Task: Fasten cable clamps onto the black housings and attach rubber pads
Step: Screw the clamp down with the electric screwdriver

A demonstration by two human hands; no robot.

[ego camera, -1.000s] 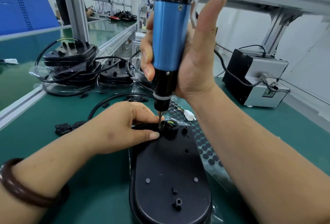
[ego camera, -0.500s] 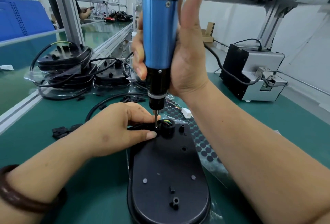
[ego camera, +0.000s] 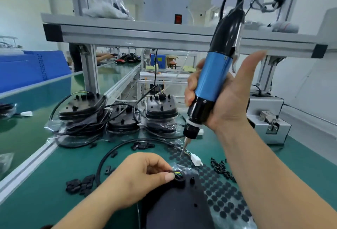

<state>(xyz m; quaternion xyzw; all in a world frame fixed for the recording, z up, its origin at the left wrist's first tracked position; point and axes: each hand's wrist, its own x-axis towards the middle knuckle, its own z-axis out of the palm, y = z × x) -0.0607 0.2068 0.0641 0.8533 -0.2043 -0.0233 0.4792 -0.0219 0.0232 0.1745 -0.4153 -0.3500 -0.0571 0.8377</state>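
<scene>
A black oval housing point(ego camera: 178, 207) lies on the green mat in front of me. My left hand point(ego camera: 138, 175) rests on its far end, thumb and fingers pinching the cable clamp point(ego camera: 177, 175) where coloured wires enter. My right hand point(ego camera: 222, 99) grips a blue and black electric screwdriver point(ego camera: 209, 82), tilted, with its bit tip lifted clear above the mat, apart from the housing. A sheet of round black rubber pads point(ego camera: 224, 192) lies to the right of the housing. The cable point(ego camera: 109, 155) loops away to the left.
Stacks of bagged black housings point(ego camera: 118, 115) with cables stand at the back. Loose black clamps point(ego camera: 80, 185) lie left; small black screws point(ego camera: 221, 168) lie right. A white connector point(ego camera: 196, 159) lies on the pad sheet. A grey control box point(ego camera: 268, 117) sits right. An aluminium frame point(ego camera: 164, 33) spans overhead.
My right hand has lifted the screwdriver off the clamp and tilted it up to the right. The head view has risen. My left hand stays on the clamp.
</scene>
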